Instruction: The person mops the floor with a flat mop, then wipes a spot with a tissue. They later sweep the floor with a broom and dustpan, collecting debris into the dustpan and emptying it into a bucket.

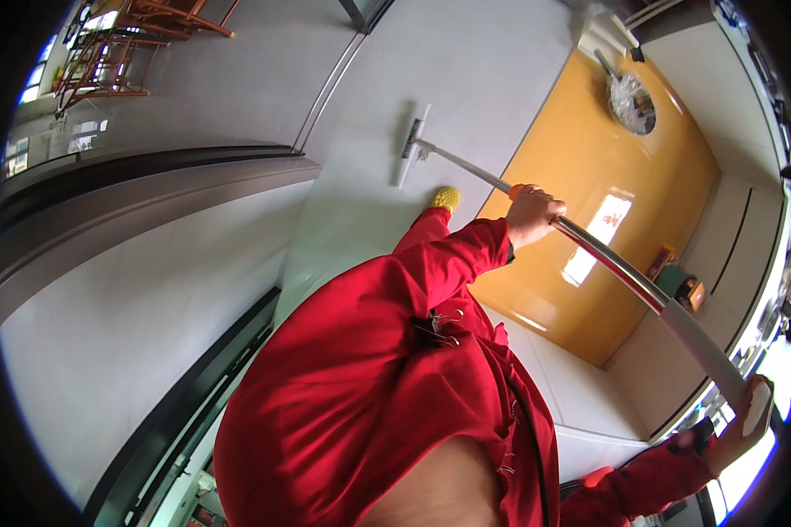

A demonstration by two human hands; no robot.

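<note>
Grey floor (466, 53) ran between a dark-edged wall (149, 263) and a glossy orange desk (580, 132), which held a plastic-wrapped pan (634, 105); brown chairs (163, 10) stood beyond a floor track (328, 92). Just ahead of a yellow shoe (446, 198), the flat white head (409, 149) of a long mop (608, 260) met the floor, its pole (703, 351) slanting up to the right past a red garment (395, 307). The left hand (533, 217), closed around the shaft beside an orange collar (516, 191), seemed placed to steer; the right hand (747, 422), curled about the thick upper end, likely supplied leverage, though glare hid some of its fingers. The wide spacing apparently steadied the slant. The head sat apart from the desk's straight edge, which the pole crossed in view; whether the two touched could not be told. Floor extended on either side of the head, bounded by desk, shoe and track, leaving it room to swing sideways. Up high, the pole appeared near pale panels (738, 237), depth hard to judge.
</note>
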